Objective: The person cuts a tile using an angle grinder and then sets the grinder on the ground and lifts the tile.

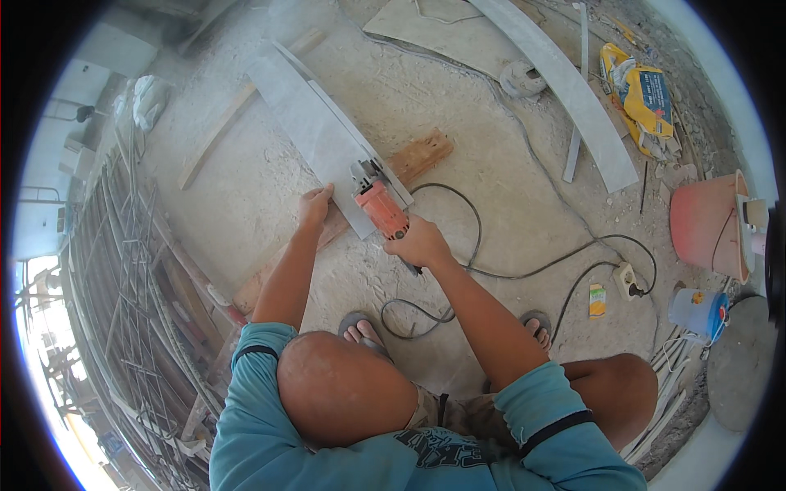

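My right hand (pixel 419 244) is wrapped round the rear of an orange power cutter (pixel 382 209), whose metal head and guard rest over the near end of a long grey tile (pixel 299 123). A narrow strip (pixel 342 123) lies along the tile's right edge, with a thin gap between them. My left hand (pixel 313 204) is at the tile's left edge near its close end, fingers bent against it; its grip underneath is hidden. A wooden plank (pixel 422 155) runs crosswise beneath the tile. The cutter's disc cannot be made out clearly.
A black cord (pixel 508 277) loops from the cutter to a white socket block (pixel 627 280) at right. Farther right stand a red bucket (pixel 704 221) and a small clear pail (pixel 694 313). Metal bars (pixel 123 278) pile up at left. A yellow bag (pixel 647 98) lies at the far right.
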{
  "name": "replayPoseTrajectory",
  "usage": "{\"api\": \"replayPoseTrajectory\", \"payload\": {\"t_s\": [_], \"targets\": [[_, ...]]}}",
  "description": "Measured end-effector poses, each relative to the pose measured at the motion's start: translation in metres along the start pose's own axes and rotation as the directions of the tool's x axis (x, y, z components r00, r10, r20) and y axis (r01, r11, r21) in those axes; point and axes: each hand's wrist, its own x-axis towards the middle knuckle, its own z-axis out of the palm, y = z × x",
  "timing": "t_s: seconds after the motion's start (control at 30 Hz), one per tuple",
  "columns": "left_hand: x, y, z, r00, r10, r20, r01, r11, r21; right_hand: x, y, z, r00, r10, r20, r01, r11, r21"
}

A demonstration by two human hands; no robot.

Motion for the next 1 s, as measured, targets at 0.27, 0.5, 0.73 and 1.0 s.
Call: {"api": "replayPoseTrajectory", "payload": {"t_s": [0.27,0.5,0.73,1.0], "targets": [[-0.009,0.007,0.006,0.999,0.015,-0.030,-0.013,0.998,0.060,-0.015,0.009,-0.004,1.000,0.010,0.005,-0.010,1.000,-0.011],[-0.008,0.008,0.006,1.000,0.005,-0.012,-0.005,1.000,0.022,-0.023,0.018,-0.006,1.000,0.008,-0.010,-0.008,1.000,0.005],[0.000,0.002,0.001,1.000,-0.015,-0.011,0.015,1.000,0.014,-0.028,0.018,-0.007,0.999,0.026,0.019,-0.026,1.000,-0.015],[0.010,-0.008,-0.001,0.999,0.018,-0.043,-0.015,0.997,0.070,-0.031,0.027,-0.006,1.000,0.008,0.019,-0.008,1.000,-0.007]]}}
